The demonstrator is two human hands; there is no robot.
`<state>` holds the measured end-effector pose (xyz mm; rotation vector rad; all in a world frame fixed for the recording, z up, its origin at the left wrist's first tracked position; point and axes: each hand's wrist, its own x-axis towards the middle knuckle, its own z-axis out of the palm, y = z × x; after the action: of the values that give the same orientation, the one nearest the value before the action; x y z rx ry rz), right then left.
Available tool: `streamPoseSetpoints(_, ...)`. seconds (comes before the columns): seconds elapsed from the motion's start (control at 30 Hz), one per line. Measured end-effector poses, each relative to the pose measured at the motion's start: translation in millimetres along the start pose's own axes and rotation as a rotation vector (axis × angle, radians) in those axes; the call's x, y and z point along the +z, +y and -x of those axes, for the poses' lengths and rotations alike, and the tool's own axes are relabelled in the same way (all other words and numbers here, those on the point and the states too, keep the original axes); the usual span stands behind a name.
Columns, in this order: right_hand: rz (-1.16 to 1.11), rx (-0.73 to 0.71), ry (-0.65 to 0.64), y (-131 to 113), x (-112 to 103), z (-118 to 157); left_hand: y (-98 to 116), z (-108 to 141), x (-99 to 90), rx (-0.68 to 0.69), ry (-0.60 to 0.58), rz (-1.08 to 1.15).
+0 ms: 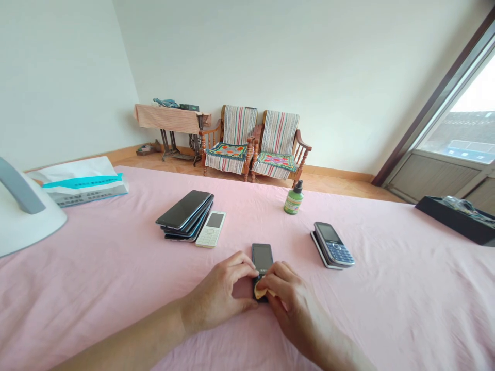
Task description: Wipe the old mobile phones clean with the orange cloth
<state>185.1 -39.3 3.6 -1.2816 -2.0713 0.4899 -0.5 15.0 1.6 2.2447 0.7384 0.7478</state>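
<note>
A small black keypad phone (262, 256) lies face up on the pink cloth (154, 288). My left hand (220, 293) steadies its left edge, with the fingertips and thumb touching it. Pinched in my right hand (288, 296) is a small yellowish cloth (260, 292), pressed on the phone's keypad, which is mostly hidden. Left of this phone are a stack of dark smartphones (184, 210) and a white keypad phone (211, 229). On the right, a dark keypad phone (333, 244) rests on another phone.
A green spray bottle (294, 200) stands beyond the phones. At the left are a tissue pack (83, 181) and a white object (31, 221) with a grey handle. A black box (456, 219) sits at the right edge. Two chairs (257, 144) stand by the wall.
</note>
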Motion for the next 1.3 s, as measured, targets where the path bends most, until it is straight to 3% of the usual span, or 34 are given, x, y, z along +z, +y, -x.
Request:
streamPoseSetpoints(0.1,-0.045,-0.004,-0.048,3.4,-5.9,2.1,-0.5,0.2,0.1,0.007,0.002,0.004)
streamPoseSetpoints(0.27,0.043,0.04,0.04,5.9,-3.1,0.0,-1.7,0.8,0.1,-0.006,0.004,0.008)
streamPoseSetpoints(0.43,0.034,-0.014,0.017,-1.5,4.9,-3.1,-1.3,0.3,0.9,-0.009,-0.005,0.0)
streamPoseSetpoints(0.63,0.087,0.029,0.064,8.6,-1.5,-0.3,-2.9,0.9,0.4,-0.007,0.005,-0.004)
streamPoseSetpoints(0.8,-0.011,-0.025,0.02,1.9,3.4,-0.6,-2.0,-0.2,0.2,-0.004,0.003,-0.003)
streamPoseSetpoints(1.07,0.045,0.061,0.037,8.4,-13.9,3.0,-0.1,1.1,-1.0,-0.017,0.001,0.0)
streamPoseSetpoints(1.3,0.022,0.017,0.03,-1.1,6.9,-1.4,-2.6,0.4,2.0,-0.01,0.012,0.005)
